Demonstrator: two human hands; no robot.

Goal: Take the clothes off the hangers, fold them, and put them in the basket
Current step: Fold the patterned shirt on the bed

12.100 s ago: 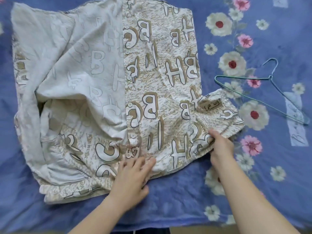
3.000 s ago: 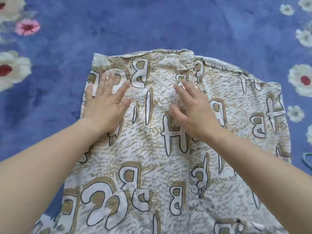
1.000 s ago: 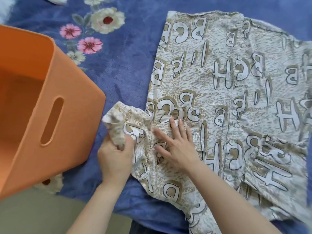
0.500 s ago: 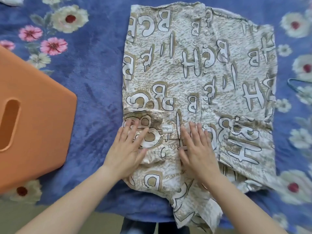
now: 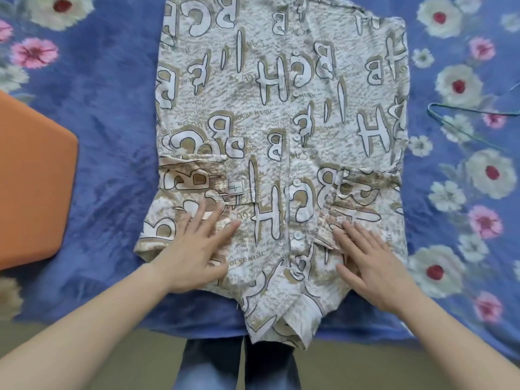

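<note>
Since half a second ago the pressing has spread outward from the middle of the shirt (image 5: 281, 108) onto its folded-in sleeves. At far left the orange basket (image 5: 33, 178) sits on the blue floral blanket (image 5: 112, 108), apart from the shirt. The left hand (image 5: 197, 249) lies flat, fingers spread, on the left sleeve fold. The shirt lies button-side up, its collar end overhanging the blanket's near edge. The right hand (image 5: 374, 268) presses flat on the right sleeve fold. A bare wire hanger (image 5: 455, 128) lies far right. Once the palms lift, the light sleeves may flop open, and the overhanging collar could drag the fold crooked.
</note>
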